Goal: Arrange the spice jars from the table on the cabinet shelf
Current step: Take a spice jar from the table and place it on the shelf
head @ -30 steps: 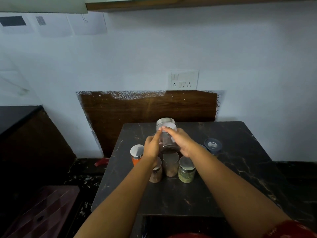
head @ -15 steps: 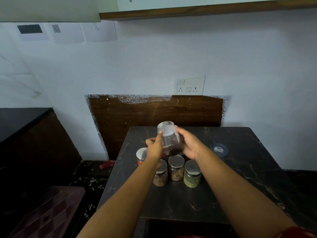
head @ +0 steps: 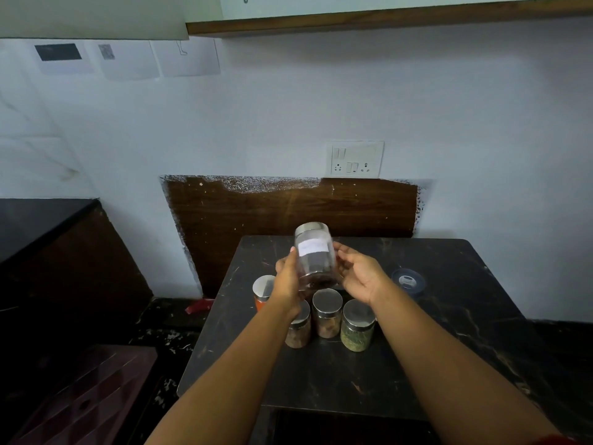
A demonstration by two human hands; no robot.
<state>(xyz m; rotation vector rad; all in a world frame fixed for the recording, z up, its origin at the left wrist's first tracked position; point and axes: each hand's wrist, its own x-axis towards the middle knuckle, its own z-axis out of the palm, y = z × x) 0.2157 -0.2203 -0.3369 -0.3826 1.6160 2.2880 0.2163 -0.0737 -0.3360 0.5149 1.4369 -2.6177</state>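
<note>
Head view: both hands' fingers (head: pixel 290 263) grip one lifted jar (head: pixel 315 255); four jars (head: pixel 327 313) on table (head: pixel 449 348).

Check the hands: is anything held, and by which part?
The clear labelled jar, above the table. Left hand grips its lower side; right hand is at the opposite side, contact unclear.

Both arms extended, left hand (head: pixel 290 277) and right hand (head: pixel 361 276) curled inward.

Both hands (head: pixel 290 277) have raised the jar (head: pixel 315 256) higher — label showing.
</note>
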